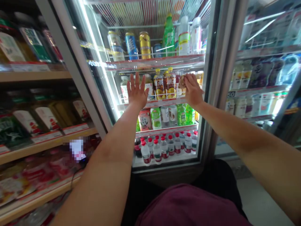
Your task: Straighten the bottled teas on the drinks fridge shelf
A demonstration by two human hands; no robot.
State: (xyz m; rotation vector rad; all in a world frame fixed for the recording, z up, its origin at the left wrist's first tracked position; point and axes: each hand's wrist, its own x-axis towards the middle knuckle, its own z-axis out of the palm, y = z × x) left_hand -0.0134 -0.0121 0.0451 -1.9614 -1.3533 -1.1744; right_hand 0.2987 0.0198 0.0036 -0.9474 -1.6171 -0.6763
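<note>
A glass fridge door point(150, 67) stands in front of me, with lit drink shelves behind it. My left hand point(137, 94) is spread, palm to the glass at the height of the middle shelf. Further right, my right hand point(194, 89) is pressed against the same pane, its fingers over a crumpled brownish cloth point(182, 82). Most of the cloth is hidden under the fingers. Between my hands, bottles of iced tea point(171, 83) with yellow caps show through the glass.
Wooden shelves point(35, 75) with juice bottles stand close on the left. A metal door frame point(225, 72) runs along the right, beside another drinks fridge point(261, 73). Small red-capped water bottles point(157, 151) fill the bottom shelf. A blurred-out bright patch point(78, 149) sits at lower left.
</note>
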